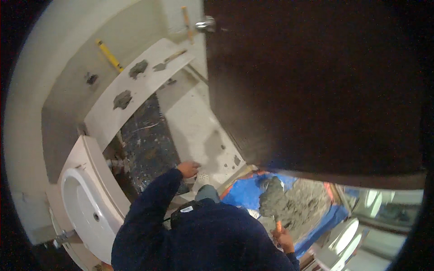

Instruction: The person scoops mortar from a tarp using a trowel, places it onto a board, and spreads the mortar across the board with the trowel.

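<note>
My right hand (pixel 283 239) is closed round the orange handle of a trowel (pixel 278 224). On its blade sits a heap of wet grey mortar (pixel 272 198), held just over a larger pile of mortar (pixel 305 205) spread on a blue plastic sheet (pixel 239 192). Out to the left, my left hand (pixel 189 169) hangs above the pale floor (pixel 192 126), its fingers stretched out and holding nothing. Two clumps of mortar, a far one (pixel 138 68) and a nearer one (pixel 122 99), lie on the white ledge along the wall. Beside the far clump rests a second trowel (pixel 171 60).
A white washbasin (pixel 83 207) is set in a counter at my left. The dark door (pixel 312 90) with a round metal knob (pixel 206 24) fills the right side. A yellow spirit level (pixel 109 55) leans on the wall behind the ledge (pixel 101 122). A dark, stained board (pixel 151 140) lies below.
</note>
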A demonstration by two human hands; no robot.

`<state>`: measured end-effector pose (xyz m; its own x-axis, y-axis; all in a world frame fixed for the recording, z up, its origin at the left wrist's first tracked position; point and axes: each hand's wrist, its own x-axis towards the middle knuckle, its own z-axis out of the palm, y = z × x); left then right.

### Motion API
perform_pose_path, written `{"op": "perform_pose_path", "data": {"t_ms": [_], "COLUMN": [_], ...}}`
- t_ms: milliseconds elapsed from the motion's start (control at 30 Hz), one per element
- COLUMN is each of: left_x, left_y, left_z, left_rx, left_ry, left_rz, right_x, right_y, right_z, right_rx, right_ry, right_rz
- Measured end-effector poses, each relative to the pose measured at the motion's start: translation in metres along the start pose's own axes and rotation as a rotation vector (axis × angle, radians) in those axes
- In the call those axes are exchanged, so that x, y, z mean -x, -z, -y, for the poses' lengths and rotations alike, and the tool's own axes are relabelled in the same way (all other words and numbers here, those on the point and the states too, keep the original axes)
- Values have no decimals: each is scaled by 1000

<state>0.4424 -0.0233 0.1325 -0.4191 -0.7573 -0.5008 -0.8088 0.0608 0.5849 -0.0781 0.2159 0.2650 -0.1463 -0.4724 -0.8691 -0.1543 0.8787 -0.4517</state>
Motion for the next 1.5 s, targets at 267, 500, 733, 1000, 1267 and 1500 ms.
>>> {"op": "perform_pose_path", "data": {"t_ms": [267, 500, 733, 1000, 1267, 1500], "left_x": [121, 171, 152, 54, -22, -28], "left_y": [-71, -208, -243, -197, -52, -10], "left_z": [160, 208, 153, 8, -123, -83], "left_rx": [574, 1174, 750, 572, 1271, 1619], "left_ry": [560, 730, 961, 916, 1418, 1555], "left_rz": [-61, -511, -737, -559, -176, -483], "right_x": [-111, -172, -236, -267, -263, -358], "right_y": [-181, -388, -570, -805, -1028, -1174], "right_z": [255, 479, 644, 743, 676, 605], "right_rx": [608, 821, 784, 1092, 1129, 1411], "right_ry": [241, 458, 470, 642, 1221, 1586], "right_rz": [239, 516, 661, 840, 910, 817]}}
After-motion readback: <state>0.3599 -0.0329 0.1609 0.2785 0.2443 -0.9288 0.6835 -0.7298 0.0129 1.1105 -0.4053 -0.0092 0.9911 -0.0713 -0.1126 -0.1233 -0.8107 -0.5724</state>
